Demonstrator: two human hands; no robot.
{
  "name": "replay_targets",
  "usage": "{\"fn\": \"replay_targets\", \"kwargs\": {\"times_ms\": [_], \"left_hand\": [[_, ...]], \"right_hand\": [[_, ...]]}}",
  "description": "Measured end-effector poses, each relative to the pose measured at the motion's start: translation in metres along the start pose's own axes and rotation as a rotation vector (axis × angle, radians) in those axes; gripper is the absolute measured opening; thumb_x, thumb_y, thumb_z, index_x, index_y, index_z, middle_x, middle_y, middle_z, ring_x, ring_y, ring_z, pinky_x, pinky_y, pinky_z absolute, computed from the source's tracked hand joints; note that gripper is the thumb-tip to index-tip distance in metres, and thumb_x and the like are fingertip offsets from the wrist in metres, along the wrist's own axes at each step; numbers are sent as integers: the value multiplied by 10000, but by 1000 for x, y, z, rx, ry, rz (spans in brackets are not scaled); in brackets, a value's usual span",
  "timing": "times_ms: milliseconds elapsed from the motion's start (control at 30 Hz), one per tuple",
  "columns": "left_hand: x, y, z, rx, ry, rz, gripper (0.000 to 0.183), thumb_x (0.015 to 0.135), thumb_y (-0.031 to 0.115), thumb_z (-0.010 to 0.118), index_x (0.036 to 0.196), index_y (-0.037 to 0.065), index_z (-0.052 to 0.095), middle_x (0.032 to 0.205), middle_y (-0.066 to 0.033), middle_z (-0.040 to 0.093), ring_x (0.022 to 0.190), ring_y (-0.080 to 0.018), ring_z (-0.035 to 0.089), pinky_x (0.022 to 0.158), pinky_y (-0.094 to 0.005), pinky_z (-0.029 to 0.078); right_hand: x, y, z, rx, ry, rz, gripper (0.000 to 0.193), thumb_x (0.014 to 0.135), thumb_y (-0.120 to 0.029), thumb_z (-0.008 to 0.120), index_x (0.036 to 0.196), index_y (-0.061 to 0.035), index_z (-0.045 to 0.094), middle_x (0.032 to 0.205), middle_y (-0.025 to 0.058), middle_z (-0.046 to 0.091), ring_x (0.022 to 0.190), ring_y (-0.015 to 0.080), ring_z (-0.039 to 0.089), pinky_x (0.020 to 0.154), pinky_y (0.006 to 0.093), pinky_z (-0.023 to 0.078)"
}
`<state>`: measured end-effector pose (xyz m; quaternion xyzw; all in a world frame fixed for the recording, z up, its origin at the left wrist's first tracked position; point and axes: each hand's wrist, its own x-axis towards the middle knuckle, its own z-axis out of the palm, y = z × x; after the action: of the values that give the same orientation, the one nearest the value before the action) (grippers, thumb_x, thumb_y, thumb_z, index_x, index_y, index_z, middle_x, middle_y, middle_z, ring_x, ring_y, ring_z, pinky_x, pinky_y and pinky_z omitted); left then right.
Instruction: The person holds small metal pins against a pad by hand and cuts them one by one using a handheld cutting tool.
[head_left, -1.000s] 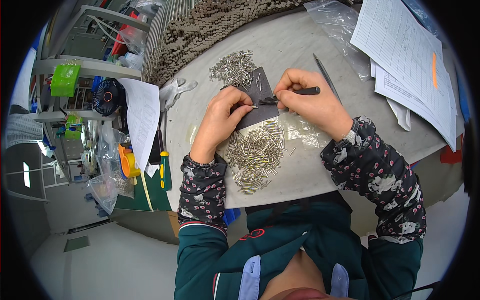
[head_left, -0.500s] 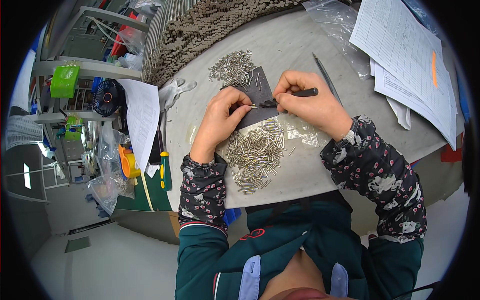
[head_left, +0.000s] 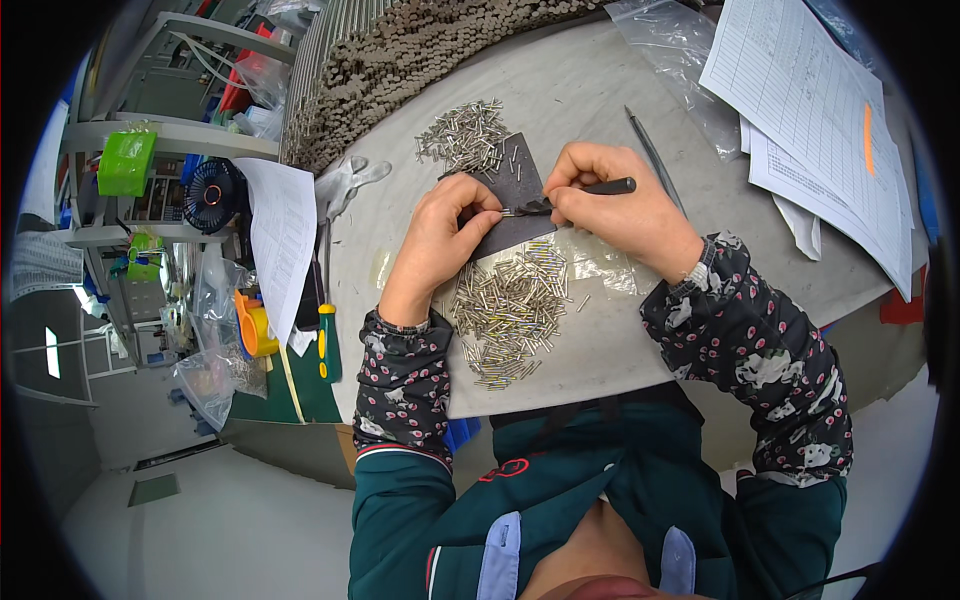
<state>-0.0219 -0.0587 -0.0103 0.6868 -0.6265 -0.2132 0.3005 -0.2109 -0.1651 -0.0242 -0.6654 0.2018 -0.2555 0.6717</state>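
Over a dark rectangular pad, my left hand pinches a small metal pin between thumb and fingertips. My right hand is closed round a slim black-handled tool, whose dark tip lies against or very close to the pin's end. Fingers partly cover that tip, so its exact kind is unclear. Just below the pad lies a large loose pile of metal pins. A smaller pile of pins sits beyond it, with a few strays on the pad's far part.
Many stacked metal rods line the far edge. A pointed metal tool lies right of my right hand, near a clear plastic bag and printed sheets. At left are a screwdriver, a white glove and a small fan.
The tool's tip has shifted very slightly at the pin. Both hands keep nearly the same place and grip; the piles look unchanged.
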Motion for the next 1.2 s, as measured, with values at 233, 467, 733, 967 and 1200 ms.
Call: {"fn": "replay_targets", "kwargs": {"times_ms": [233,467,733,967,1200], "left_hand": [[3,-2,0,15,-6,12,76,713,1,637,748,-2,570,718,-72,523,663,-201,516,590,-301,415],[1,3,1,-31,-10,-17,64,736,10,629,773,-2,579,732,-56,526,659,-173,511,597,-282,417],[1,3,1,-44,7,-38,54,771,37,620,799,3,589,746,-42,531,654,-135,497,599,-261,415],[4,6,0,11,14,-32,51,769,36,620,792,0,591,735,-50,532,654,-148,509,597,-267,419],[3,6,0,5,10,-57,51,769,37,616,790,-2,591,733,-59,537,659,-166,517,598,-277,419]], "right_hand": [[0,2,-1,-36,-45,-79,111,774,-77,544,811,25,567,733,40,597,683,82,581,618,202,451],[-4,-4,-1,40,31,-27,103,725,-68,563,760,29,567,685,30,576,668,73,525,614,225,428],[-2,-5,0,83,66,11,104,716,-72,569,746,26,580,700,32,591,678,76,529,625,224,431],[-1,-4,1,75,57,-3,111,715,-76,574,759,25,591,691,30,590,684,80,533,634,227,434],[-1,-4,2,58,60,6,112,715,-76,576,763,23,596,699,38,598,690,89,543,648,237,442]]}}
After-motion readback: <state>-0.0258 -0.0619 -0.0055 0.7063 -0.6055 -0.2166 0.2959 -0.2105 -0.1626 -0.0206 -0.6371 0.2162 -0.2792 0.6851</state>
